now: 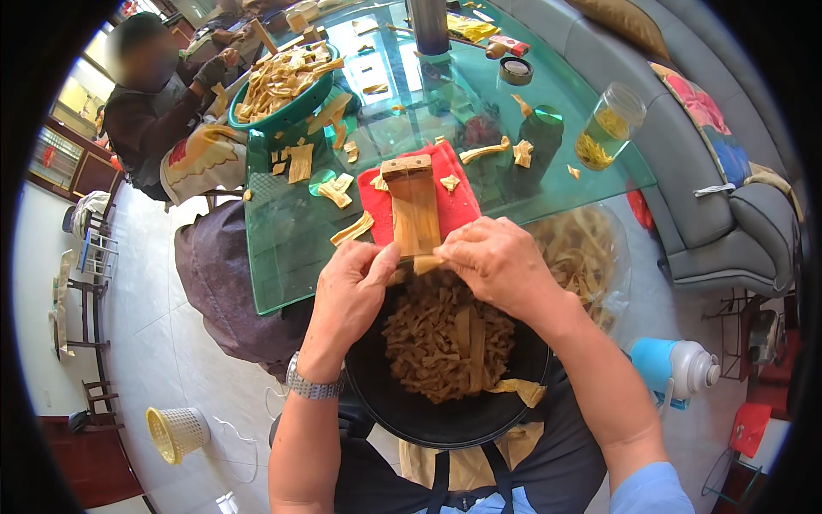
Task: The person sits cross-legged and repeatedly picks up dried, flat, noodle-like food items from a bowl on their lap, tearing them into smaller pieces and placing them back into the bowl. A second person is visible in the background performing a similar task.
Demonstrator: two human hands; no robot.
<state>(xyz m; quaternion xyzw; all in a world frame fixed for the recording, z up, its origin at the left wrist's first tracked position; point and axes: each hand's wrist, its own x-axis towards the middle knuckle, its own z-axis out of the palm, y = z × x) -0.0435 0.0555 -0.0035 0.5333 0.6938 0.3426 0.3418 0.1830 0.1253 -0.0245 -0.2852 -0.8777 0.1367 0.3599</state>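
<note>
A wooden block tool (414,210) with a crosspiece at its far end lies on a folded red cloth (460,206) at the glass table's near edge. My left hand (353,278) is closed beside the tool's near left corner; whatever its thumb and fingers hold is mostly hidden. At the near right corner, my right hand (501,264) pinches a small tan dried strip (425,265). Below both hands, a black basin (449,435) on my lap holds many small brown cut pieces (428,343). One longer pale strip (521,391) rests across the basin's right side.
A green basin (295,114) heaped with tan pieces stands on the glass table (282,231), near a seated person (158,120). A clear jar (610,128) and dark cylinder (428,26) stand farther off. A plastic bag of strips (582,248) sits right, beside the grey sofa (711,248).
</note>
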